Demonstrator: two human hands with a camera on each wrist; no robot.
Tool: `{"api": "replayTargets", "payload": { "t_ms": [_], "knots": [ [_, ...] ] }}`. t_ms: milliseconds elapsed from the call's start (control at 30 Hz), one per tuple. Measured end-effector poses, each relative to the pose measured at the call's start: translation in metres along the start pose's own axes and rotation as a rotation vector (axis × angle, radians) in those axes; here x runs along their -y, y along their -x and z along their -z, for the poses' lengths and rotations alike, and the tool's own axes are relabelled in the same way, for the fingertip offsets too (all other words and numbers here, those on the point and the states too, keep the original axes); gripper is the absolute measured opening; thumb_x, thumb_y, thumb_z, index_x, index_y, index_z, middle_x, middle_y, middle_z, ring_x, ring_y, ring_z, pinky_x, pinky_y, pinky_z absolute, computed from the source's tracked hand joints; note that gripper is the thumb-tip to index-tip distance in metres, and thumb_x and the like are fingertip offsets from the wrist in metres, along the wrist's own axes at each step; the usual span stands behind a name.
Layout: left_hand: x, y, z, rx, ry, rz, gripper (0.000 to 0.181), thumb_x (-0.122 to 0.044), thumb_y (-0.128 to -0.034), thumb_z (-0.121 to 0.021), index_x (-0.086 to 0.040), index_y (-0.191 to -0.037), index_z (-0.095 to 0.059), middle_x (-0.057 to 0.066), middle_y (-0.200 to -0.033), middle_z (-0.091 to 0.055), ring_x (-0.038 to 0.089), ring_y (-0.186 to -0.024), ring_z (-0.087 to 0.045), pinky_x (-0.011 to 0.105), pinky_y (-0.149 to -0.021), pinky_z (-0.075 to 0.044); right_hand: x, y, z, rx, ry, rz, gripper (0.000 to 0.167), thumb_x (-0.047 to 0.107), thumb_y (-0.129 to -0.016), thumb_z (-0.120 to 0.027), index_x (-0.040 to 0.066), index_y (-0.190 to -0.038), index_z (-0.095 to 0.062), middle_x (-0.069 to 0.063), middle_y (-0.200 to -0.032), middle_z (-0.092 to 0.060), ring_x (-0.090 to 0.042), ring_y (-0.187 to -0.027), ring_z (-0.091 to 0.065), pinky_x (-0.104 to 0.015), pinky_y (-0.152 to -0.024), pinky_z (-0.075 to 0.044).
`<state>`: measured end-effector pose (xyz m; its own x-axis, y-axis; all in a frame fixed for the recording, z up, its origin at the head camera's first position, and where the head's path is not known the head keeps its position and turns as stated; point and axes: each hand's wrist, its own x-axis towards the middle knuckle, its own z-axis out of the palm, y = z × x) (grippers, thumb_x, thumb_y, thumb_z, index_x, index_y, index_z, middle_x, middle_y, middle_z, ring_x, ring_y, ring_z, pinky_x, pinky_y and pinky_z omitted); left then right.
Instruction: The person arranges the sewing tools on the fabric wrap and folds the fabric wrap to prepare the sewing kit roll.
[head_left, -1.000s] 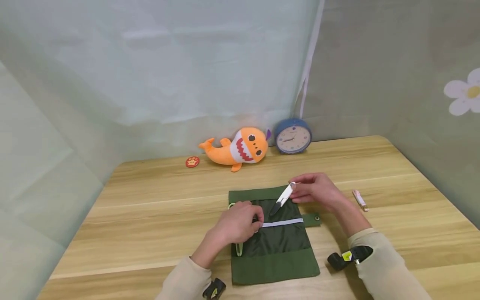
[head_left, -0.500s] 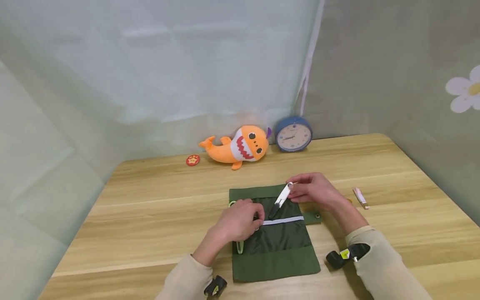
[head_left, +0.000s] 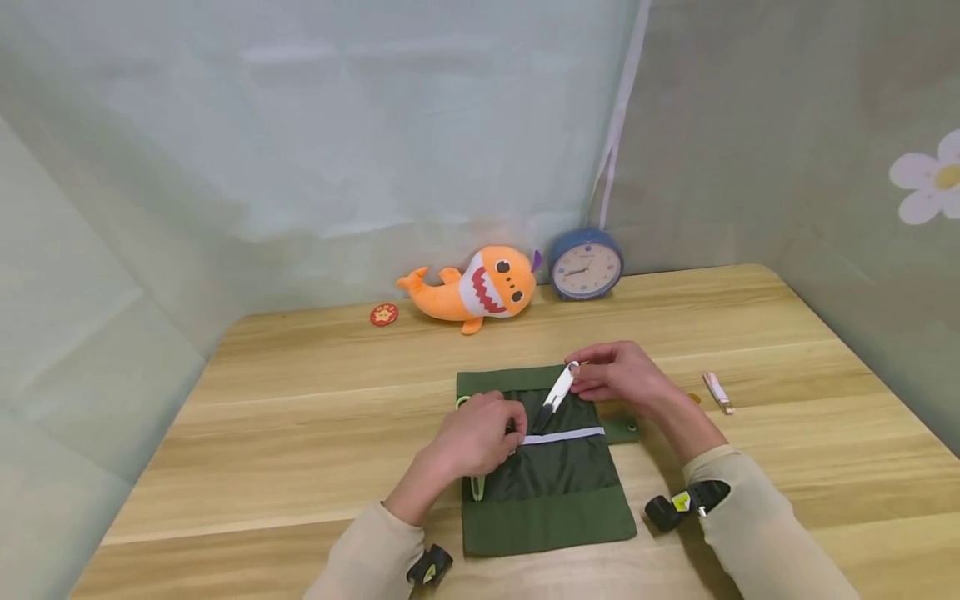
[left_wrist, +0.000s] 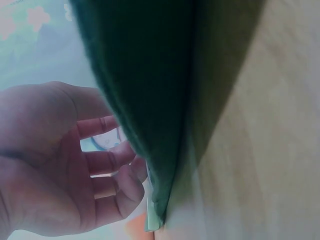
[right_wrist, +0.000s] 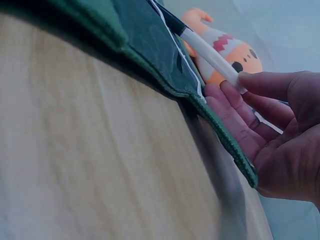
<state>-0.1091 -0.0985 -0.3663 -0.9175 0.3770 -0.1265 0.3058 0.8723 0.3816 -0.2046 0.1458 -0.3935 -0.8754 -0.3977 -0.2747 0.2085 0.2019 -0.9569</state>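
A dark green fabric roll pouch (head_left: 551,521) lies unfolded on the table, a white elastic band (head_left: 566,436) running across its inside. My right hand (head_left: 618,375) pinches a slim white tool (head_left: 560,385) by its ringed end, between thumb and fingers. The tool slants down to the left, its dark tip at the band; whether it is under the band is unclear. At the band's left end, my left hand (head_left: 480,432) pinches the band with thumb and forefinger. Beneath that hand shows a light green looped item (head_left: 477,487), mostly covered.
A pink-and-white nail clipper (head_left: 718,392) lies right of the pouch, and a small yellow thing (head_left: 694,397) is partly behind the right wrist. Along the back stand an orange plush shark (head_left: 472,292), a blue clock (head_left: 587,265) and a red round badge (head_left: 384,314).
My right hand has shifted slightly left, bringing the white tool's dark tip down to the band. The yellow thing has come into sight by the right wrist. My left hand stays in place.
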Motion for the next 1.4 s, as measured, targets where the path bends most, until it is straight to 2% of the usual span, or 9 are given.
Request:
{"api": "replayTargets", "payload": {
  "t_ms": [367, 567, 867, 1200, 1400],
  "knots": [
    [-0.002, -0.006, 0.003, 0.006, -0.013, 0.016, 0.01, -0.018, -0.1002, -0.071, -0.02, -0.09, -0.07, 0.003, -0.096, -0.061, 0.023, -0.092, -0.056, 0.042, -0.073, -0.052, 0.016, -0.007, 0.0, 0.025, 0.137, -0.01, 0.039, 0.008, -0.102, -0.067, -0.008, -0.137, -0.064, -0.009, -0.101, -0.075, -0.017, -0.087, -0.075, -0.036, -0.082, -0.064],
    [-0.004, -0.008, 0.004, 0.013, -0.026, 0.016, 0.012, -0.019, -0.1008, -0.07, -0.021, -0.089, -0.069, 0.004, -0.098, -0.06, 0.023, -0.092, -0.056, 0.041, -0.071, -0.051, 0.022, -0.011, -0.001, 0.061, 0.229, -0.02, 0.037, 0.009, -0.101, -0.068, -0.006, -0.135, -0.066, -0.01, -0.095, -0.074, -0.018, -0.083, -0.073, -0.035, -0.077, -0.064],
    [-0.002, -0.007, 0.001, 0.033, -0.035, 0.014, 0.012, -0.019, -0.1011, -0.069, -0.021, -0.089, -0.068, 0.003, -0.096, -0.059, 0.023, -0.091, -0.055, 0.04, -0.072, -0.05, 0.025, -0.018, -0.009, 0.085, 0.246, -0.059, 0.032, 0.005, -0.1, -0.067, -0.006, -0.13, -0.069, -0.007, -0.09, -0.071, -0.015, -0.076, -0.069, -0.027, -0.063, -0.059],
    [-0.001, -0.007, 0.0, 0.056, -0.033, 0.021, 0.01, -0.019, -0.1023, -0.068, -0.019, -0.092, -0.07, 0.004, -0.097, -0.059, 0.024, -0.091, -0.054, 0.04, -0.074, -0.05, 0.031, -0.025, -0.026, 0.198, 0.313, -0.043, 0.03, 0.003, -0.101, -0.064, -0.006, -0.13, -0.07, -0.01, -0.095, -0.072, -0.015, -0.078, -0.068, -0.03, -0.066, -0.062],
    [0.0, -0.007, -0.002, 0.051, -0.012, 0.024, 0.013, -0.018, -0.1022, -0.068, -0.019, -0.089, -0.068, 0.003, -0.093, -0.057, 0.023, -0.088, -0.053, 0.037, -0.069, -0.047, 0.032, -0.029, -0.037, 0.248, 0.345, -0.042, 0.029, 0.001, -0.101, -0.062, -0.006, -0.129, -0.07, -0.009, -0.092, -0.071, -0.015, -0.077, -0.067, -0.03, -0.065, -0.062]
  ]
}}
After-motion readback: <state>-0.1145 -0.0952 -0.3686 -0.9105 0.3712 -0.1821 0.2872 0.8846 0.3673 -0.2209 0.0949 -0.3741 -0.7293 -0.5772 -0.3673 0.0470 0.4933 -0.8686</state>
